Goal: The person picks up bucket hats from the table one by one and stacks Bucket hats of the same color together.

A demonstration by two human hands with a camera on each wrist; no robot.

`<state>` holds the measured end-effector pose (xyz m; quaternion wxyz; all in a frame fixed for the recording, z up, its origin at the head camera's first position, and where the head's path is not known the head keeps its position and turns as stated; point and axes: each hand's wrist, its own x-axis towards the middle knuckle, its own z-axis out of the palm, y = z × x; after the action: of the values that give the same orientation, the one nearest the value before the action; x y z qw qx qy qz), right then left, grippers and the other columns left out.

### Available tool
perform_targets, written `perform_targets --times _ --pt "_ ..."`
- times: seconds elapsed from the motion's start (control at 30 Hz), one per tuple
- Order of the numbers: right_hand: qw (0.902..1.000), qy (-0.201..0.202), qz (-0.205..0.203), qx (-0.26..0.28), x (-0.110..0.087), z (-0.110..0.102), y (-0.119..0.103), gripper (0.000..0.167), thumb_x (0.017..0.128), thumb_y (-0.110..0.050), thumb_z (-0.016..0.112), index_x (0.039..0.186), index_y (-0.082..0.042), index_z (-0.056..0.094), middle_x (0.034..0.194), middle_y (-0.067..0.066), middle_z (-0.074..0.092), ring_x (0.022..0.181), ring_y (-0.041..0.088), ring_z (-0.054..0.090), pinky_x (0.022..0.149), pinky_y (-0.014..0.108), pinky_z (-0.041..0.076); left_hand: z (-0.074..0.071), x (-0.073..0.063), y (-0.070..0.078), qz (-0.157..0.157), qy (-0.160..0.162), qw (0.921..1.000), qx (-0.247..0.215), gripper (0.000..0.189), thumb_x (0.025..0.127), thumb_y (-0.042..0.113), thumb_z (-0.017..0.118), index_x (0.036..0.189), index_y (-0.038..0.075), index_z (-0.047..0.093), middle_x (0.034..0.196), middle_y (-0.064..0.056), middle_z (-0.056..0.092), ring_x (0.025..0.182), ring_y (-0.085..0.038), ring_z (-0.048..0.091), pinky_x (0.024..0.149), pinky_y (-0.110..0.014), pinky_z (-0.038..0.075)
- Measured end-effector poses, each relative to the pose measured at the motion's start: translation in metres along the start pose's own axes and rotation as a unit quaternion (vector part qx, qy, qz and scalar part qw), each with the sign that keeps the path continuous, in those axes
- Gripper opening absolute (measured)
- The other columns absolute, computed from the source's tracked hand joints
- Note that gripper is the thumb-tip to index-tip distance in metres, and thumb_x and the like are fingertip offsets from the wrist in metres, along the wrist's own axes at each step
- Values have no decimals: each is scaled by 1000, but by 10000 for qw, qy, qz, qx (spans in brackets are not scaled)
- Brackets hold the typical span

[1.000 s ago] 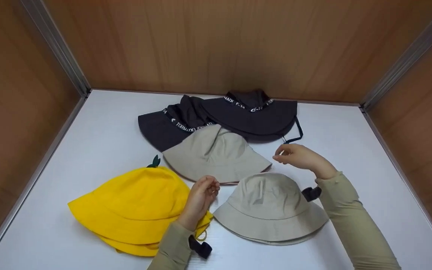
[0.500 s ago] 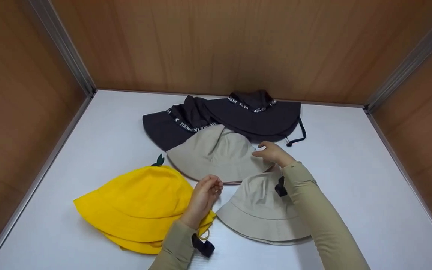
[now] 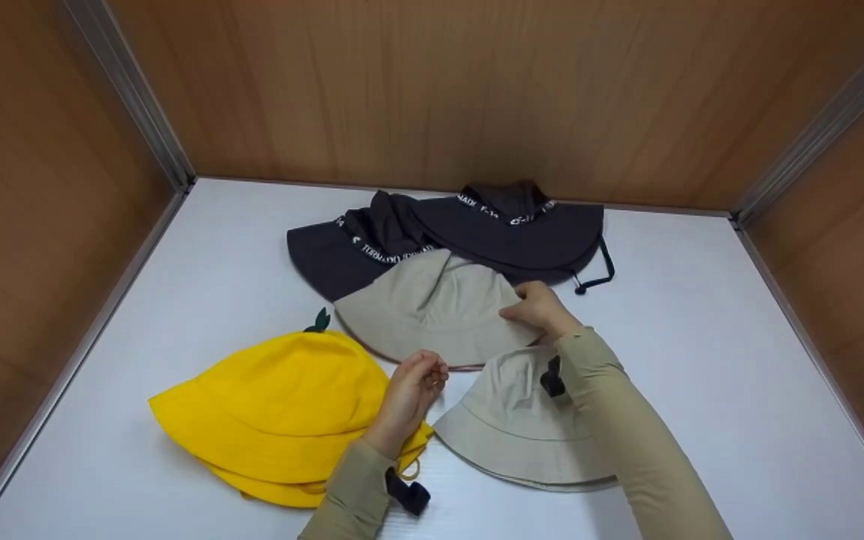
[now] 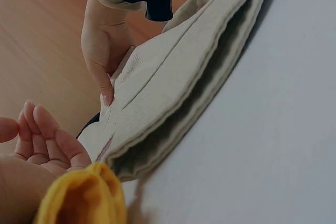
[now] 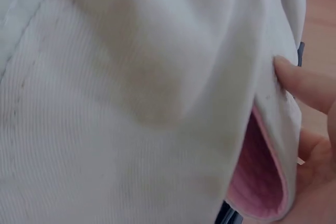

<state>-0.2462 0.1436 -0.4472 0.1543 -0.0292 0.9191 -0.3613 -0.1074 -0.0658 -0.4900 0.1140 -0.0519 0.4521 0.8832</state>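
Observation:
My right hand [image 3: 541,309] grips the right side of a beige bucket hat [image 3: 432,311] with a creased crown. In the right wrist view the thumb [image 5: 302,82] lies on its cloth, the other fingers go behind the edge, and pink lining [image 5: 260,174] shows. My left hand [image 3: 411,390] hangs loosely curled with nothing in it, beside a yellow hat [image 3: 274,405] with a green leaf tip [image 3: 319,321]. Nearer the front lies a second beige bucket hat [image 3: 522,435], partly hidden under my right forearm.
Two dark hats with white lettering, one on the left [image 3: 327,255] and one on the right [image 3: 507,236], lie at the back by the wooden wall [image 3: 417,90]. A black cord [image 3: 608,262] hangs off the right one. Wooden side panels border the white table [image 3: 709,337].
My right hand has moved left from above the table onto the creased beige hat and taken hold of its side. The left hand has stayed in nearly the same place.

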Motion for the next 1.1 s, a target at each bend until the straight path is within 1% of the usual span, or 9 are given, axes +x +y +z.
perform_targets --times 0.07,0.17,0.3,0.4,0.47,0.63,0.83,1.0,1.1 --pt "9993 199 -219 -216 -1 -1 -3 16 78 -10 71 81 0 59 79 6 53 73 19 50 63 28 43 -1 0 0 3 0 10000 14 27 100 8 38 80 12 55 79 2 55 75 -9 52 73 -20 45" --pt "9972 378 -539 -358 -4 -3 -9 23 77 -8 70 72 -7 48 70 2 41 68 18 41 58 27 35 -1 0 0 7 9 10000 50 26 100 9 38 80 12 54 79 2 55 74 -9 52 73 -20 44" --pt "9931 493 -984 -407 -11 -6 -19 21 78 -6 69 72 -6 49 68 2 37 66 19 37 58 30 31 -2 0 0 20 21 10000 76 26 100 9 38 80 12 55 78 2 55 74 -9 52 73 -20 44" --pt "9881 567 -1336 -506 -16 -8 -27 14 78 -6 69 76 -4 56 67 2 42 65 19 40 58 30 33 -3 0 0 37 16 10000 64 26 100 9 38 80 12 55 78 2 55 74 -9 52 73 -20 44" --pt "9855 586 -1487 -570 -20 -9 -33 12 79 -7 70 78 -3 58 68 2 45 65 19 42 59 30 35 -4 0 0 38 16 10000 70 26 100 9 38 81 11 55 78 2 55 75 -9 52 73 -20 45" --pt "9762 754 -1891 -752 -29 -11 -47 11 79 -5 70 78 -3 60 65 1 44 64 19 41 59 30 35 -4 0 0 62 -9 10000 28 27 101 8 37 80 11 54 78 2 55 74 -9 52 72 -20 44" --pt "9568 1180 -2542 -766 -43 -19 -63 10 75 -2 72 76 -3 63 64 2 51 62 17 44 58 29 35 -3 0 1 92 -29 9999 -59 28 100 6 36 79 12 54 77 3 55 73 -8 52 71 -20 43" --pt "9401 1439 -3027 -623 -57 -32 -74 8 74 1 73 76 -2 66 69 7 62 62 16 48 59 28 39 -2 2 4 102 -38 9999 80 27 100 7 37 80 12 54 78 3 55 75 -8 52 71 -21 42" --pt "9257 1536 -3395 -652 -67 -42 -78 8 73 3 73 76 -1 67 73 9 65 64 17 53 60 30 42 -1 0 8 114 -28 9996 265 27 100 8 38 79 12 55 78 3 56 74 -9 52 70 -20 42"
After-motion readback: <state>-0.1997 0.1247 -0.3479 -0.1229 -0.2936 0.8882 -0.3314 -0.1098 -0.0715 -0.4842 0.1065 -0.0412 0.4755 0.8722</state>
